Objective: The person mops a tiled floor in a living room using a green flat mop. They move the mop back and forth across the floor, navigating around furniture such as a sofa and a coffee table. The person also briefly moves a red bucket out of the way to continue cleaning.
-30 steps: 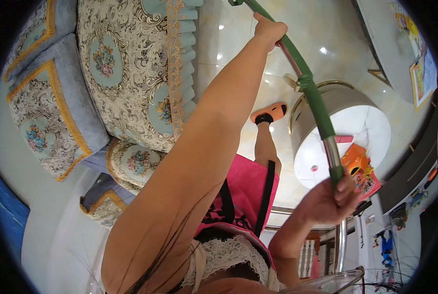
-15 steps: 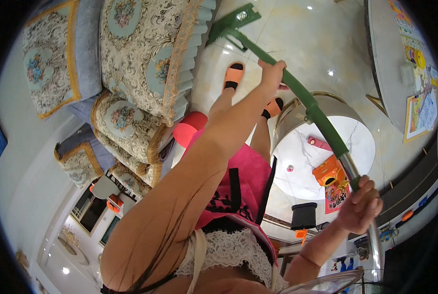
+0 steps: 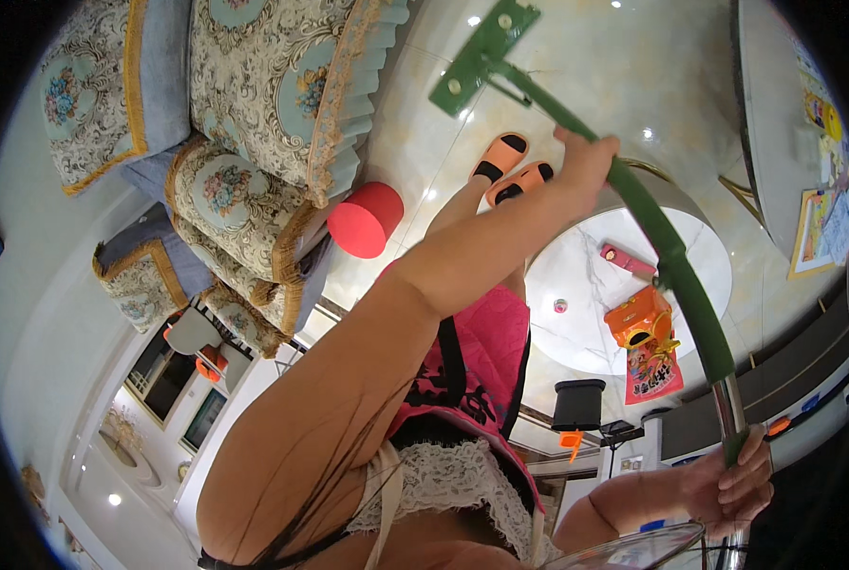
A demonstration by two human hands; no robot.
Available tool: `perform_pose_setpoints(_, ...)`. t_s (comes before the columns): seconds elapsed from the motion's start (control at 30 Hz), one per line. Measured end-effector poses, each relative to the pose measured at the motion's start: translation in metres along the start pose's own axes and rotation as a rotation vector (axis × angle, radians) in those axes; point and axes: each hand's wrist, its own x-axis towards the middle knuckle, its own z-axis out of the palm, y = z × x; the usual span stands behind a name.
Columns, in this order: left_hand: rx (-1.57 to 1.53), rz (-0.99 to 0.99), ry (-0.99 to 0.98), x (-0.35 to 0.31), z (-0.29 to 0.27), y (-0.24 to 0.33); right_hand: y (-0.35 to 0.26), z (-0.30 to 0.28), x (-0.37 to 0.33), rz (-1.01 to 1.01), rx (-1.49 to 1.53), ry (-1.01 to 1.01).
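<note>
A mop with a flat green head [image 3: 484, 59], a green sleeve on its shaft and a silver pole runs slantwise in front of me. No cloth or pad shows on the head, which is over the tiled floor at the top. My left hand [image 3: 588, 169] is closed round the green shaft a little below the head. Lower down on the right, my right hand [image 3: 731, 483] wraps the silver pole close to where the green sleeve ends. The lower end of the pole runs toward the bottom edge of the view.
Right of my legs stands a round white marble table [image 3: 576, 323] with an orange bag [image 3: 639, 318], a pink box [image 3: 626, 258] and a red packet [image 3: 654, 372]. A floral sofa [image 3: 254, 85] and a red round stool [image 3: 367, 220] are left; a black bin [image 3: 578, 406] is below the table.
The mop has swung to the right, its head turning and coming away from the sofa's edge. Both hands moved right and down with it, still gripping. My feet have come close together.
</note>
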Motion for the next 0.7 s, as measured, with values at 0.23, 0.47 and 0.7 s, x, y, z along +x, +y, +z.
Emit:
perform_pose_setpoints(0.23, 0.245, 0.264, 0.040, 0.102, -0.059, 0.082, 0.126, 0.034, -0.025, 0.092, -0.121, 0.448)
perform_pose_setpoints(0.47, 0.253, 0.230, 0.059, 0.063, -0.098, 0.092, 0.130, 0.052, -0.065, 0.137, -0.223, 0.181)
perform_pose_setpoints(0.7, 0.154, 0.179, 0.091, 0.038, -0.138, 0.071, 0.106, 0.063, -0.069, 0.181, -0.428, -0.143)
